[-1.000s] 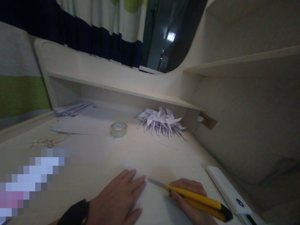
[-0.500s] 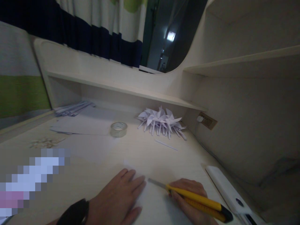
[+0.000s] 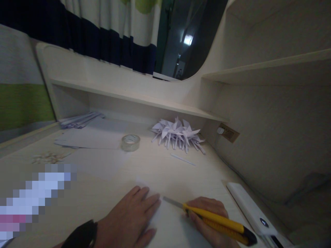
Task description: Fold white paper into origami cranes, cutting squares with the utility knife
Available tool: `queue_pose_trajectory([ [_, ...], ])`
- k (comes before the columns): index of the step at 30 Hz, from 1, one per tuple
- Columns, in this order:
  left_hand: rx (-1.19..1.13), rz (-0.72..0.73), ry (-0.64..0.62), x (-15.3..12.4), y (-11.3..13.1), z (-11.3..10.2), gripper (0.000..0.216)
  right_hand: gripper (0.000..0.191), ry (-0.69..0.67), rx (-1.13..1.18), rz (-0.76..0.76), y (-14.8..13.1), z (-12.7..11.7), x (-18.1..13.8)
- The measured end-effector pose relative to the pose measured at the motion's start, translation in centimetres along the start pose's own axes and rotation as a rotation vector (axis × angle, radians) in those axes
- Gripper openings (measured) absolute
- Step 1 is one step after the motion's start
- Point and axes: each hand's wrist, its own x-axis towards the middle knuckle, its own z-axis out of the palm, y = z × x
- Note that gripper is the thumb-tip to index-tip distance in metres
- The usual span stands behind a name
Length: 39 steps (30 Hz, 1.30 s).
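Note:
My left hand (image 3: pixel 136 215) lies flat near the front of the desk, fingers stretched to the right, pressing on a piece of white paper (image 3: pixel 141 180) mostly hidden beneath it. My right hand (image 3: pixel 207 217) is wrapped round a yellow utility knife (image 3: pixel 217 218) with a black end. Its bared blade (image 3: pixel 172 202) points left, the tip just short of my left fingertips. A thin white paper strip (image 3: pixel 182 159) lies beyond the knife. Farther back, several white paper pinwheels (image 3: pixel 177 132) are heaped together.
A roll of clear tape (image 3: pixel 130 143) stands mid-desk. White sheets (image 3: pixel 90 134) and folded paper (image 3: pixel 80 120) lie at the back left, near small pale bits (image 3: pixel 50 157). A long white device (image 3: pixel 248 203) borders the right side. A shelf (image 3: pixel 129 94) overhangs the back; a wall socket (image 3: pixel 229 132) holds a plug.

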Motion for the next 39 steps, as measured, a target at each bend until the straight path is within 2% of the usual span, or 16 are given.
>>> queue_pose_trajectory([
  [4, -0.008, -0.006, 0.013, -0.2, 0.0, 0.2, 0.047, 0.010, -0.091, 0.098, 0.024, 0.4, 0.1, -0.1],
  [10, -0.008, -0.005, -0.014, 0.0, 0.0, 0.0, 0.046, 0.009, -0.008, 0.001, 0.046, 0.6, 0.2, -0.9],
  [13, -0.010, -0.007, 0.001, 0.0, -0.2, -0.1, 0.045, 0.008, -0.035, 0.013, 0.004, 0.7, 0.2, -0.7],
  [16, -0.017, -0.004, -0.022, -0.2, -0.6, 0.0, 0.047, 0.010, -0.088, 0.129, 0.002, 0.7, 0.1, -0.3],
  [18, -0.050, 0.003, -0.034, -0.3, -0.9, -0.1, 0.049, 0.010, -0.094, 0.202, 0.060, 0.7, -0.1, 0.1],
  [23, -0.143, 0.012, -0.072, -0.2, -1.3, -0.6, 0.048, 0.013, 0.001, 0.267, 0.202, 0.2, -0.5, 0.8],
  [28, -0.309, 0.005, -0.024, 0.0, -1.5, -1.1, 0.046, 0.017, 0.014, 0.267, 0.322, -0.1, -0.5, 1.0],
  [33, -0.400, -0.040, -0.036, 0.2, -2.0, 0.1, 0.026, 0.019, 0.057, 0.430, 0.426, 0.3, -0.4, 0.7],
  [39, -0.184, -0.224, 0.024, 0.9, -1.7, 2.9, 0.018, 0.024, 0.149, 0.503, 0.515, 0.6, -0.2, 0.7],
])
